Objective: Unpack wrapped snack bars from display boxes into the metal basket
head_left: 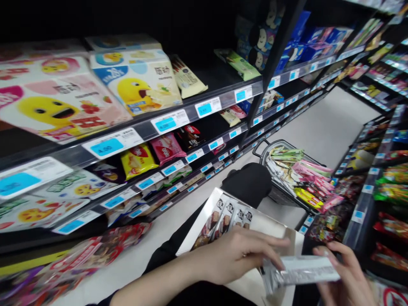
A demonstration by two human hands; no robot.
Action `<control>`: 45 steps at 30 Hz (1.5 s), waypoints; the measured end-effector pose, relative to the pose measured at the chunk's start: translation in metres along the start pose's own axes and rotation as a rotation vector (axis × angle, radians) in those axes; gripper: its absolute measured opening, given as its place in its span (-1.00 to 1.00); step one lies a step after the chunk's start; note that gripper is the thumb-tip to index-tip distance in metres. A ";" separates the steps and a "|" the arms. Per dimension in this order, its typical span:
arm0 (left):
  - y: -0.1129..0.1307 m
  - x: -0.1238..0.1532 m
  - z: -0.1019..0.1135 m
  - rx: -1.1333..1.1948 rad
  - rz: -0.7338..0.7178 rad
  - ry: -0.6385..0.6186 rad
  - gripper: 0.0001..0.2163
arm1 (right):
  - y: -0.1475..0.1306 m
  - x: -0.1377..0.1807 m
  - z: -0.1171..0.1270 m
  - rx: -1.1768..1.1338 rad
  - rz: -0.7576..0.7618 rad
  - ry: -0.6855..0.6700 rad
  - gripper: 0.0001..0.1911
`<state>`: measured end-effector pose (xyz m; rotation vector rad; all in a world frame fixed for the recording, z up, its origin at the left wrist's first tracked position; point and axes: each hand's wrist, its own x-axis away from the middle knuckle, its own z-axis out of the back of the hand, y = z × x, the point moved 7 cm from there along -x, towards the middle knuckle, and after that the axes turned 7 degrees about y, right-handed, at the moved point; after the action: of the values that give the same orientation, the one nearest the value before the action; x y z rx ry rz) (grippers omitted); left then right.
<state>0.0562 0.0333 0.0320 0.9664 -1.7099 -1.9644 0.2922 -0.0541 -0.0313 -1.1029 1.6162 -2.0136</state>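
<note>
The silver bar is pinched in the right hand across the right edge of the white box; its other end is touched by the left hand, whose closure cannot be told. "4.00" is printed on a shelf label. Open floor is left beyond the basket.

Left sleeve: black cloth, forearm bare beyond it.
Legwear: black, plain, dull finish.
Rounded black part: matte; knee or shoe, can't tell from here.
Left hand: bare, slim fingers.
Right hand: bare, slightly blurred.
</note>
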 end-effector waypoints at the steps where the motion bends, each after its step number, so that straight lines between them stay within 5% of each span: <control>1: 0.001 0.000 0.003 -0.027 -0.029 0.030 -0.74 | 0.000 0.004 -0.006 -0.034 -0.044 0.011 -0.71; 6: 0.005 0.004 0.007 -0.189 -0.237 0.083 -0.65 | -0.002 0.004 -0.025 -0.138 -0.021 -0.076 -0.75; 9: 0.004 0.010 0.012 -0.373 -0.342 0.232 -0.71 | -0.005 0.002 -0.022 -0.162 0.066 -0.135 -0.87; 11: 0.003 0.012 0.017 -0.498 -0.362 0.364 -0.74 | -0.010 0.005 -0.017 -0.162 0.136 -0.150 -0.77; 17: -0.004 0.005 0.023 -0.590 -0.167 0.479 -0.73 | -0.021 0.022 -0.005 0.294 0.243 -0.036 -0.70; 22: -0.011 0.002 0.027 -0.525 0.018 0.492 -0.68 | -0.020 0.033 -0.014 0.302 0.159 -0.020 -0.60; 25: -0.012 0.000 0.026 -0.518 0.051 0.486 -0.66 | -0.023 0.027 -0.008 0.342 0.246 -0.016 -0.63; 29: -0.016 -0.003 0.009 -0.727 -0.042 0.373 -0.72 | -0.035 -0.020 0.007 0.477 0.469 -0.103 -0.64; 32: -0.034 -0.004 -0.006 -1.103 -0.025 0.207 -0.86 | -0.039 -0.088 0.023 0.695 0.506 0.007 -0.54; 36: -0.056 -0.003 -0.006 -1.376 0.131 0.108 -0.97 | -0.022 -0.184 0.016 0.841 0.421 0.075 -0.62; 39: -0.059 -0.004 -0.005 -1.429 0.180 0.085 -0.83 | 0.004 -0.235 0.000 0.946 0.334 0.150 -0.75; 45: -0.065 -0.003 -0.006 -1.470 0.302 0.072 -0.66 | 0.038 -0.273 -0.022 0.998 0.201 0.249 -0.67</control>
<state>0.0729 0.0441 -0.0303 0.1683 -0.0471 -2.1423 0.4437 0.1331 -0.1661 -0.3079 0.5534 -2.3886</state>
